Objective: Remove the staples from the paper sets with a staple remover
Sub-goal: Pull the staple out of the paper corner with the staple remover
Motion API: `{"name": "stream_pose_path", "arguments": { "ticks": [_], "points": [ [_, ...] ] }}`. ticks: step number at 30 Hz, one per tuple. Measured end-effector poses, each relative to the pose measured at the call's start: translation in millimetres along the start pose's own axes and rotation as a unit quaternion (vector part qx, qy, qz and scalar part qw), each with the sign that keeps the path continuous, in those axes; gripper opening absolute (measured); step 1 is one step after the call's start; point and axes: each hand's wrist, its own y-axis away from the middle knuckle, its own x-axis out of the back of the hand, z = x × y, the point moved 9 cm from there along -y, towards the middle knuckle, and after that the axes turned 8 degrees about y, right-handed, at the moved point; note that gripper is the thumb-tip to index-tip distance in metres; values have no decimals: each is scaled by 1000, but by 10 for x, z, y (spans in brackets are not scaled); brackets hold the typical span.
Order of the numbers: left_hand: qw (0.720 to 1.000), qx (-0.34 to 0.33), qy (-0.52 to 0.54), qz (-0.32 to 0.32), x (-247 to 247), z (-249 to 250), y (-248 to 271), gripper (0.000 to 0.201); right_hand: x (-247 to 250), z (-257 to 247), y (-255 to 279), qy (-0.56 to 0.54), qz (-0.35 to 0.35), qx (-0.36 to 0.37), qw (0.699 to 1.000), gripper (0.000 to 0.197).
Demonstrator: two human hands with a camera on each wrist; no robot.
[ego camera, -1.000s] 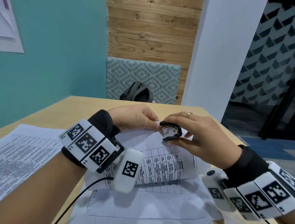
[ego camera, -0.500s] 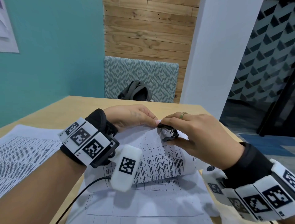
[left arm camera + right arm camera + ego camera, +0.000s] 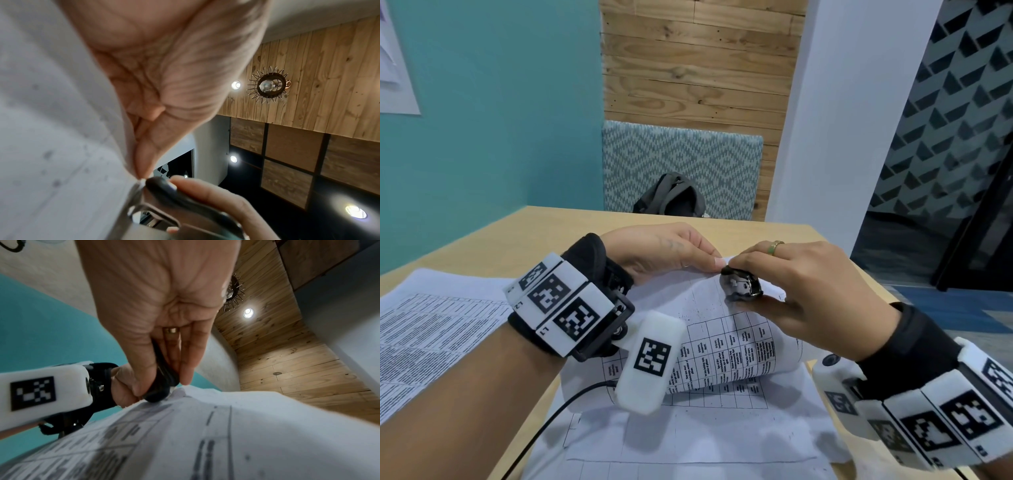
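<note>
A printed paper set [image 3: 726, 346] with a table on it curls up from the wooden table. My left hand [image 3: 671, 251] pinches its top corner between thumb and fingers, as the left wrist view shows [image 3: 144, 170]. My right hand [image 3: 784, 284] grips a black and metal staple remover [image 3: 741, 286], squeezed between thumb and fingers. Its tip [image 3: 156, 181] sits at the pinched corner of the paper [image 3: 180, 392]. The staple itself is hidden under the tool [image 3: 162, 382].
More loose sheets [image 3: 688, 442] lie under the paper set, and another printed sheet [image 3: 431, 329] lies at the left. The wooden table [image 3: 534, 233] runs to a patterned bench with a dark backpack [image 3: 671, 200]. A black cable [image 3: 544, 428] trails from my left wrist.
The staple remover was spread open a second ago; my right hand has since squeezed it together at the paper's corner. My left hand keeps its pinch on the corner.
</note>
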Motion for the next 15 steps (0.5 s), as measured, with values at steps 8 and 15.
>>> {"name": "stream_pose_path", "arguments": {
  "ticks": [8,15],
  "points": [
    [1000,-4,10,-2,14,15,16,27,16,8,11,-15,-1,-16,1000,18],
    [1000,3,10,-8,14,-25,42,20,6,142,13,-102,3,-84,991,25]
  ]
}}
